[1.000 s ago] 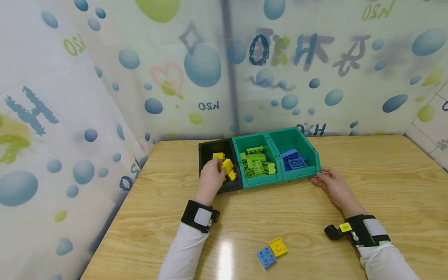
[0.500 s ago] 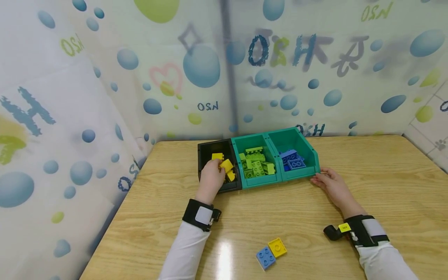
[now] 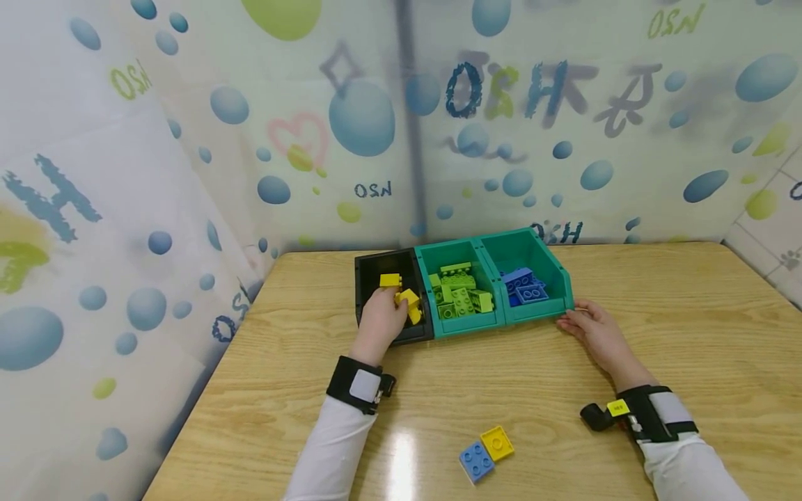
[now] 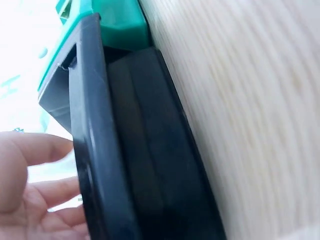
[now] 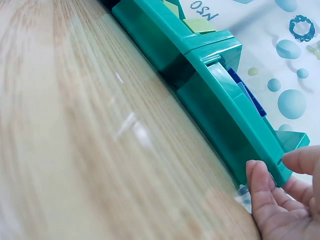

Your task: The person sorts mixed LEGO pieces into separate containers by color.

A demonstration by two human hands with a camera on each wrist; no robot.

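Observation:
My left hand (image 3: 381, 319) reaches into the black bin (image 3: 360, 268), its fingers down among several yellow toy bricks (image 3: 390, 280). One yellow brick (image 3: 409, 298) lies right beside the thumb. In the left wrist view, the bin's dark front wall (image 4: 100, 130) hides the fingertips, so I cannot tell whether they grip a brick. At the other end of the row, my right hand (image 3: 598, 334) holds the front corner of the right-hand green bin (image 3: 539, 309), thumb and fingers on either side of its edge in the right wrist view. Blue bricks (image 3: 525, 285) lie in that bin.
Between them, the middle green bin (image 3: 466, 324) holds several lime-green bricks (image 3: 460, 289); the three bins adjoin. Nearer me on the wooden table (image 3: 282, 390) lie a light-blue brick (image 3: 477, 461) and a yellow brick (image 3: 498, 443), corners close together. A patterned curtain (image 3: 351, 167) hangs behind.
My left hand has shifted slightly right and deeper into the black bin, and the yellow brick by its thumb has tipped a little. My right hand has stayed at the green bin's corner.

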